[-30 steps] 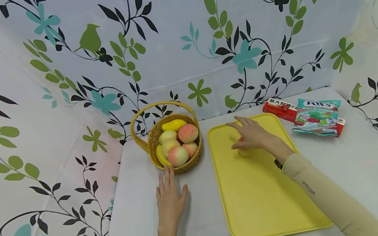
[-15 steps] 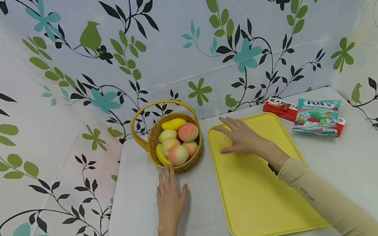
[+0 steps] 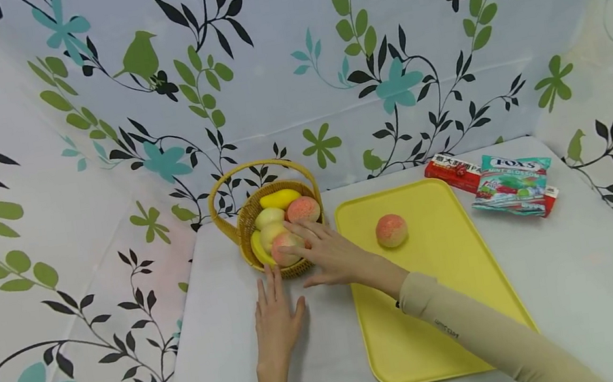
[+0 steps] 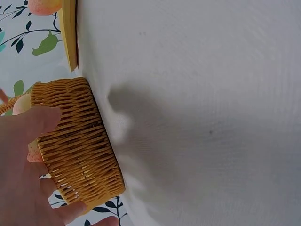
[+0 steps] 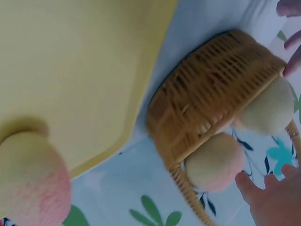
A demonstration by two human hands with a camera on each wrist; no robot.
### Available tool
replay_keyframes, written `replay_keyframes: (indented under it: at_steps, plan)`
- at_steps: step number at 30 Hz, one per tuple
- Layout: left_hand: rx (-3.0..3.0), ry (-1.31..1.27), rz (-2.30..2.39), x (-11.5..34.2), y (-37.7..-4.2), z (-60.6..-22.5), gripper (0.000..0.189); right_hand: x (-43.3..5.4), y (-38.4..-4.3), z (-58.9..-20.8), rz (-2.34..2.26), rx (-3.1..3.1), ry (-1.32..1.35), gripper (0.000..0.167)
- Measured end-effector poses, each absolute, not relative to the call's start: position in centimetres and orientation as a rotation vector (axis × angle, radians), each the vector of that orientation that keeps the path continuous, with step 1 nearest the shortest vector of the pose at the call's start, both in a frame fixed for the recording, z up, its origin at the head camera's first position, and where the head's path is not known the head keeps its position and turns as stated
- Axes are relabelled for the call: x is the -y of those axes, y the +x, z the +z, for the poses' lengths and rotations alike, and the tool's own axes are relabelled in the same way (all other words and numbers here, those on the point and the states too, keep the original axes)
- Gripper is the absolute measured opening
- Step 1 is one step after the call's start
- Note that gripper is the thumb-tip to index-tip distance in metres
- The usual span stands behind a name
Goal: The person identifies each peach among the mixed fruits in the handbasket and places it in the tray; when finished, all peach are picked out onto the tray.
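Observation:
A wicker basket point(image 3: 245, 243) at the left of the table holds peaches, a banana and other yellow fruit. My right hand point(image 3: 340, 255) reaches over the basket's right front, fingers spread, overlapping the front peach point(image 3: 284, 247) in the head view. In the right wrist view, its fingertips are near a peach point(image 5: 216, 162) at the basket's rim. My left hand point(image 3: 275, 324) lies at the basket's front, fingers straight, fingertips right at the rim; the left wrist view shows them beside the woven wall point(image 4: 84, 141). One peach point(image 3: 392, 231) sits alone on the yellow tray point(image 3: 422, 325).
At the back right, a teal candy bag point(image 3: 512, 185) lies across a long red box point(image 3: 455, 173). The basket's arched handle point(image 3: 261, 163) rises behind the fruit. A patterned cloth point(image 3: 274, 57) stands behind the white table.
My right hand has moved left from above the tray to the basket, uncovering the peach left on the tray. My left hand has stayed in place.

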State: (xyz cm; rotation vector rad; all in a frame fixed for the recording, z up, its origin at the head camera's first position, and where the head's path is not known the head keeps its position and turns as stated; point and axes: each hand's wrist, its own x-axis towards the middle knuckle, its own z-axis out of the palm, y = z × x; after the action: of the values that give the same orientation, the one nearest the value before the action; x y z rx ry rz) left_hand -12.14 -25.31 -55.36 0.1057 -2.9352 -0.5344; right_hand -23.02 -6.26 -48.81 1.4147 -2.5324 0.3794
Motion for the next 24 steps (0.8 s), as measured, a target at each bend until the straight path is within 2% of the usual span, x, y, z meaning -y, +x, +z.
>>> replay_keyframes:
  at_steps: [9,13,16,24]
  plan:
    - [2.953,0.092,-0.516,25.6,-12.2,-55.2,0.093,11.3,-23.7,-48.4,0.372,2.589,1.386,0.073]
    - [2.973,0.099,-0.527,25.7,-12.1,-55.2,0.092,12.6,-24.2,-48.7,0.305,2.658,1.362,0.076]
    - [2.985,0.103,-0.529,25.7,-12.0,-55.1,0.091,13.2,-24.3,-49.0,0.262,2.677,1.356,0.077]
    - [2.982,0.109,-0.536,25.6,-11.9,-54.9,0.090,12.9,-24.3,-49.1,0.231,2.739,1.333,0.067]
